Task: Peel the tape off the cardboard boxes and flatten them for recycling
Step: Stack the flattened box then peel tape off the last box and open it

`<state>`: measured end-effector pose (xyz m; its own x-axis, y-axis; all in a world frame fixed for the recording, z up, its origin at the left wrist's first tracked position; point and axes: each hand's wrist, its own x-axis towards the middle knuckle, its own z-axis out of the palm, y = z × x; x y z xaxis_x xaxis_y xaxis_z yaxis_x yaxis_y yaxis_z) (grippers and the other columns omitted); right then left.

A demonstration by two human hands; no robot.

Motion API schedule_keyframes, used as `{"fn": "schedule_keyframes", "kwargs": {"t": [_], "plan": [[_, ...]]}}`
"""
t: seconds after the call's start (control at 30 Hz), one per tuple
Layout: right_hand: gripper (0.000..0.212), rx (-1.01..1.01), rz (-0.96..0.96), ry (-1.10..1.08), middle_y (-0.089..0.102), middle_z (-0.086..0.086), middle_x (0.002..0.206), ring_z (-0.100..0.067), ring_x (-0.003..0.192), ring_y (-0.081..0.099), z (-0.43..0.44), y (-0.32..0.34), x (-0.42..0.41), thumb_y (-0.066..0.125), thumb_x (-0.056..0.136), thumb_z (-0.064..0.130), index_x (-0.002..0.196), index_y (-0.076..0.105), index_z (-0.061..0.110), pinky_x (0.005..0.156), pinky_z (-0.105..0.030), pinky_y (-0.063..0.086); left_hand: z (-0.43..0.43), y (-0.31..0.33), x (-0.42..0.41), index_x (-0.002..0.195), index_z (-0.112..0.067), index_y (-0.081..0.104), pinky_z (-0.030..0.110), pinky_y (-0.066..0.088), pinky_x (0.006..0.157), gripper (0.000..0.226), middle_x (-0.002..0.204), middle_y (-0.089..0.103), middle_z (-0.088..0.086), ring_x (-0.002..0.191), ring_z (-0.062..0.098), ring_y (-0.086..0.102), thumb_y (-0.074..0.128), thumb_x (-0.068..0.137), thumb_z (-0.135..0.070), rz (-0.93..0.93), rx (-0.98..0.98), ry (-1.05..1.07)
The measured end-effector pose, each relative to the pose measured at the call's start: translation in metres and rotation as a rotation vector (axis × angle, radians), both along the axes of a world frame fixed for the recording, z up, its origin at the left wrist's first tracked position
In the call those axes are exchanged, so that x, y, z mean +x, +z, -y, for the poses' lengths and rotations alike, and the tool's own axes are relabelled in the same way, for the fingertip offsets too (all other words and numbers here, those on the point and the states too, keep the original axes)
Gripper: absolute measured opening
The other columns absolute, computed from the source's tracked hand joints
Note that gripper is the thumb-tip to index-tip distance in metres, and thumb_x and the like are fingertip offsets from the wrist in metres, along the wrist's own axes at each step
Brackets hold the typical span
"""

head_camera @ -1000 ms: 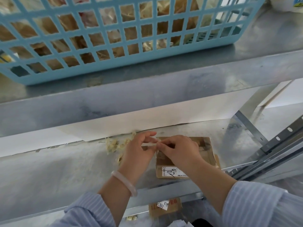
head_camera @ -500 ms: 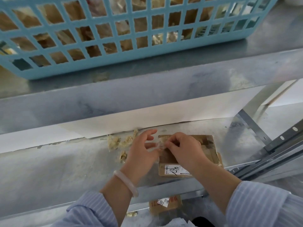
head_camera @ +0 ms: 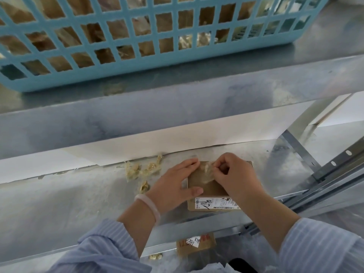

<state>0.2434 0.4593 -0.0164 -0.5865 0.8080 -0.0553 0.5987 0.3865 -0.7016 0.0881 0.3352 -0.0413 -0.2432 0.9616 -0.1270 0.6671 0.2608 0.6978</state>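
Steel shelf [head_camera: 59, 203] under you, small cardboard box [head_camera: 208, 191] beneath your hands: your left hand [head_camera: 175, 184] has dropped flat onto it, fingers straight, pinning it, while your right hand [head_camera: 236, 178] pinches the clear tape [head_camera: 205, 171], now lifting free. Flattening looks close.

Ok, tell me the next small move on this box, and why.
Probably peel the tape back toward the near edge: the right hand pinches its lifted far end, the rest looks stuck to the cardboard box, and the left hand presses flat to brace it.
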Motion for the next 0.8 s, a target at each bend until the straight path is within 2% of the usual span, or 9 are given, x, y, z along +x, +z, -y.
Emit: {"fn": "schedule_keyframes", "kwargs": {"t": [0.1, 0.23, 0.3, 0.37, 0.47, 0.53, 0.6, 0.7, 0.8], "plan": [[0.023, 0.012, -0.083, -0.055, 0.062, 0.013, 0.075, 0.0, 0.072, 0.054, -0.001, 0.0, 0.01, 0.067, 0.084, 0.023, 0.081, 0.048, 0.035, 0.055, -0.017, 0.037, 0.001, -0.003, 0.003, 0.148, -0.037, 0.032, 0.02, 0.018, 0.113, 0.075, 0.142, 0.017, -0.043, 0.134, -0.012, 0.018, 0.063, 0.082, -0.056, 0.019, 0.008, 0.033], [0.023, 0.018, -0.172, -0.095, 0.062, 0.02, 0.08, 0.0, 0.08, 0.057, 0.006, 0.001, 0.012, 0.067, 0.086, 0.026, 0.095, 0.052, 0.041, 0.065, -0.017, 0.044, -0.002, -0.007, 0.009, 0.146, -0.035, 0.037, 0.03, 0.025, 0.117, 0.071, 0.138, 0.023, -0.043, 0.136, -0.007, 0.024, 0.068, 0.083, -0.049, 0.031, 0.038, 0.087], [0.017, 0.032, -0.124, -0.047, 0.06, 0.026, 0.081, 0.006, 0.079, 0.056, 0.01, 0.002, 0.009, 0.064, 0.088, 0.035, 0.098, 0.053, 0.044, 0.062, -0.013, 0.042, -0.002, -0.009, 0.014, 0.144, -0.033, 0.042, 0.025, 0.029, 0.114, 0.068, 0.134, 0.023, -0.047, 0.128, -0.018, 0.025, 0.069, 0.083, -0.046, 0.02, 0.075, 0.124], [0.012, 0.037, -0.046, 0.022, 0.061, 0.027, 0.081, 0.008, 0.078, 0.056, 0.013, 0.002, 0.003, 0.061, 0.088, 0.046, 0.097, 0.054, 0.044, 0.062, -0.012, 0.043, -0.002, -0.012, 0.02, 0.141, -0.032, 0.047, 0.019, 0.031, 0.111, 0.063, 0.135, 0.028, -0.044, 0.122, -0.025, 0.025, 0.07, 0.083, -0.043, 0.002, 0.123, 0.152], [0.02, -0.003, -0.019, 0.049, 0.063, 0.023, 0.083, 0.005, 0.081, 0.058, 0.017, 0.001, -0.003, 0.062, 0.083, 0.053, 0.1, 0.056, 0.042, 0.067, -0.014, 0.045, -0.002, -0.013, 0.025, 0.137, -0.033, 0.052, 0.022, 0.031, 0.112, 0.056, 0.143, 0.036, -0.029, 0.128, -0.012, 0.033, 0.069, 0.084, -0.04, -0.035, 0.164, 0.162], [0.023, -0.068, -0.033, 0.033, 0.063, 0.023, 0.083, 0.007, 0.081, 0.057, 0.018, 0.002, -0.005, 0.066, 0.08, 0.053, 0.097, 0.053, 0.044, 0.065, -0.012, 0.042, -0.002, -0.012, 0.026, 0.137, -0.034, 0.052, 0.025, 0.029, 0.113, 0.055, 0.145, 0.034, -0.028, 0.132, -0.003, 0.033, 0.067, 0.085, -0.041, -0.051, 0.151, 0.163], [0.022, -0.112, -0.019, 0.029, 0.063, 0.022, 0.082, 0.006, 0.078, 0.057, 0.016, 0.005, -0.007, 0.069, 0.078, 0.049, 0.091, 0.051, 0.043, 0.06, -0.012, 0.041, -0.002, -0.011, 0.026, 0.139, -0.034, 0.05, 0.026, 0.027, 0.115, 0.057, 0.145, 0.031, -0.03, 0.135, -0.001, 0.03, 0.066, 0.085, -0.043, -0.06, 0.13, 0.156], [0.023, -0.106, -0.009, -0.014, 0.063, 0.016, 0.076, 0.003, 0.07, 0.057, 0.007, 0.011, -0.006, 0.068, 0.077, 0.031, 0.089, 0.05, 0.038, 0.051, -0.014, 0.037, -0.001, -0.011, 0.025, 0.143, -0.034, 0.042, 0.026, 0.023, 0.116, 0.062, 0.139, 0.02, -0.042, 0.136, -0.002, 0.025, 0.063, 0.086, -0.048, -0.069, 0.097, 0.141], [0.026, 0.041, 0.051, 0.01, 0.06, 0.012, 0.075, -0.005, 0.068, 0.056, 0.001, 0.019, 0.0, 0.064, 0.077, 0.019, 0.09, 0.047, 0.034, 0.053, -0.022, 0.039, 0.001, -0.011, 0.024, 0.144, -0.038, 0.039, 0.032, 0.027, 0.116, 0.064, 0.142, 0.02, -0.042, 0.136, 0.0, 0.024, 0.062, 0.086, -0.05, -0.043, 0.081, 0.15]]}}
